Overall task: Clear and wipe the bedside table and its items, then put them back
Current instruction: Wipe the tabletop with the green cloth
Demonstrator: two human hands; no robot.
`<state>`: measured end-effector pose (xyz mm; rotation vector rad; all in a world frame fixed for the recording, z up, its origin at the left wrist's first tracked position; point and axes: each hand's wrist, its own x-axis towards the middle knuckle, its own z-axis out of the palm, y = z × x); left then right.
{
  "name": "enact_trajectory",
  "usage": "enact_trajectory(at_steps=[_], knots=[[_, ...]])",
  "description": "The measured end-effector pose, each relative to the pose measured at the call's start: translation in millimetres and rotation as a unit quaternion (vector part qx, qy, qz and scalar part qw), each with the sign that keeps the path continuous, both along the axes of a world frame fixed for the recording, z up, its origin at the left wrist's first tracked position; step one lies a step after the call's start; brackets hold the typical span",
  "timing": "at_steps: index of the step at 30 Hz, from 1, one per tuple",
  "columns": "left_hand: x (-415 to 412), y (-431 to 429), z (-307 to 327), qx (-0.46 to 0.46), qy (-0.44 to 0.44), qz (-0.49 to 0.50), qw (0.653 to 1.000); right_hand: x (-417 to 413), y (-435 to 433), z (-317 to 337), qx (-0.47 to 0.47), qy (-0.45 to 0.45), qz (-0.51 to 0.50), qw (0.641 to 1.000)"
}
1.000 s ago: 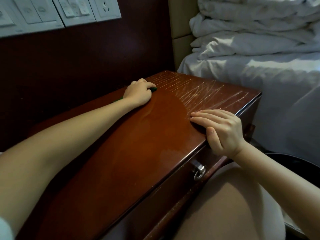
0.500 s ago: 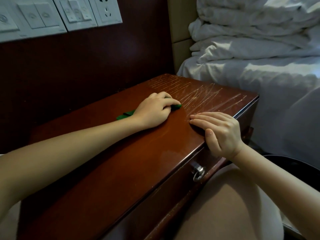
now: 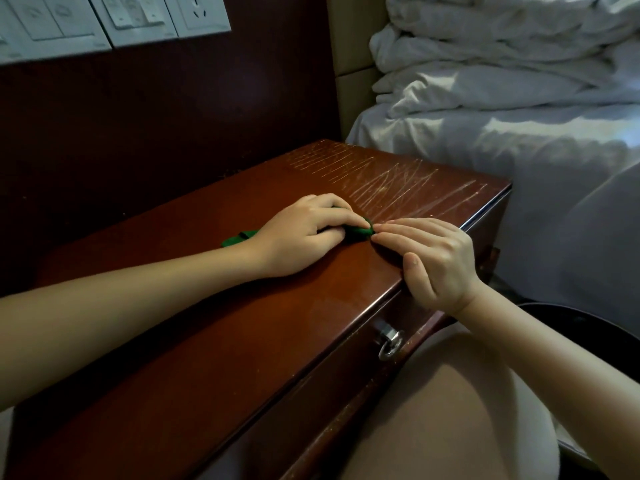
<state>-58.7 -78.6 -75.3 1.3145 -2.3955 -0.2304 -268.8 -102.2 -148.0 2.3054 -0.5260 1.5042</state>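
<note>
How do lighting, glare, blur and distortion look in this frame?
Head view: dim, with light falling mainly on the bedding while the wall panel is near black. Head view: the bedside table shows a soft sheen by its front edge, its scratches catching light. Head view: left hand, right hand and green cloth look sharp; the wide-angle lens bows the table edges.

Rumpled white duvet (image 3: 502,64), wall switches (image 3: 86,19), socket (image 3: 201,8)
</note>
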Motion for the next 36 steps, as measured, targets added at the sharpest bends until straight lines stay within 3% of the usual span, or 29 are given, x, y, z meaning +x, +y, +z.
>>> enact_trajectory(at_steps=[13, 25, 36], knots=[[29.0, -81.8, 2.4, -0.025, -0.024, 0.158, 0.987, -0.7, -0.2, -0.1, 0.004, 0.003, 0.001, 1.0], [57.4, -132.3, 11.3, -0.004, -0.026, 0.34, 0.94, 0.1, -1.2, -1.4, -0.003, -0.002, 0.001, 1.0], [53.8, -137.7, 7.7, 0.003, -0.031, 0.355, 0.934, -0.7, -1.1, -0.6, -0.002, 0.003, -0.001, 1.0]])
